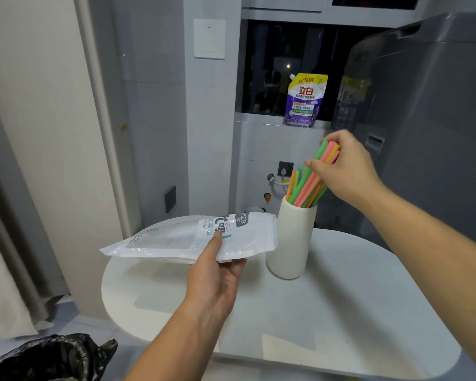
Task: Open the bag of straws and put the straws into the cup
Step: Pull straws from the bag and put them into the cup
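A white ribbed cup [290, 243] stands on the white table [341, 312], right of centre. Several coloured straws [311, 185], green, pink, orange and yellow, lean to the right with their lower ends inside the cup. My right hand [346, 169] is closed around the upper ends of these straws, above and right of the cup. My left hand [215, 273] holds the white plastic straw bag [193, 237] flat above the table's left part, thumb on top. The bag looks flat; I cannot tell if straws are inside.
A bin lined with a black bag [52, 358] sits at the lower left on the floor. A grey appliance [429, 119] stands at the right. A purple and yellow detergent pouch [305, 101] rests on the window ledge behind. A curtain [11, 215] hangs at the left.
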The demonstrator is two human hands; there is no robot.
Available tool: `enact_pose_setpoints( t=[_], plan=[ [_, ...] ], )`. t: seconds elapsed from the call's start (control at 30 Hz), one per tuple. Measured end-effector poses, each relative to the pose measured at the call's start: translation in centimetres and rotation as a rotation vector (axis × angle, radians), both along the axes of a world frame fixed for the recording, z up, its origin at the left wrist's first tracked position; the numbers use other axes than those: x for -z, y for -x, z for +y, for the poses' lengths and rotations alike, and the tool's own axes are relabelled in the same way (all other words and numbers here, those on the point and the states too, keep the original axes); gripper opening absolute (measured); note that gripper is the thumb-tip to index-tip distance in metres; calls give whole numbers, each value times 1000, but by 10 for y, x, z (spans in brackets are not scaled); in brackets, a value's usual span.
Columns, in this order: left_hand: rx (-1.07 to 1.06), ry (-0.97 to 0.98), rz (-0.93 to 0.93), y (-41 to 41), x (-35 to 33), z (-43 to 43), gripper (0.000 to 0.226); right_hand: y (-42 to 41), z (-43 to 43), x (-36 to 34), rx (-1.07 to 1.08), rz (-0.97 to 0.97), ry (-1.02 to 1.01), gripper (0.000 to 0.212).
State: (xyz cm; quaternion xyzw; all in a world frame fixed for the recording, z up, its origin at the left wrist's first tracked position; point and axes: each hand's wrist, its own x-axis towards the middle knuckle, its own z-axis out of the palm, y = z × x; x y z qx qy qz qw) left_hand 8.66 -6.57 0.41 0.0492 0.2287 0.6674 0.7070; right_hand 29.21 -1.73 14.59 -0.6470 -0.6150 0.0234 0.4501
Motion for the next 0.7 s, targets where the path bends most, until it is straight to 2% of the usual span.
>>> enact_pose_setpoints(
  t=[0.07,0.1,0.27,0.53,0.7],
  plan=[
    [1,-1,-1,0,0,0,39,1,-1,-3,-43,31,-62,59],
    [0,1,0,0,0,0,39,2,-1,-4,-66,15,-79,62],
    [-2,2,2,-1,0,-1,39,3,8,0,-98,-228,38,34],
    [5,-7,6,0,0,-2,39,5,16,15,-129,-565,267,64],
    [31,-24,23,-2,-2,-4,37,5,22,20,-133,-613,384,69]
  ],
)
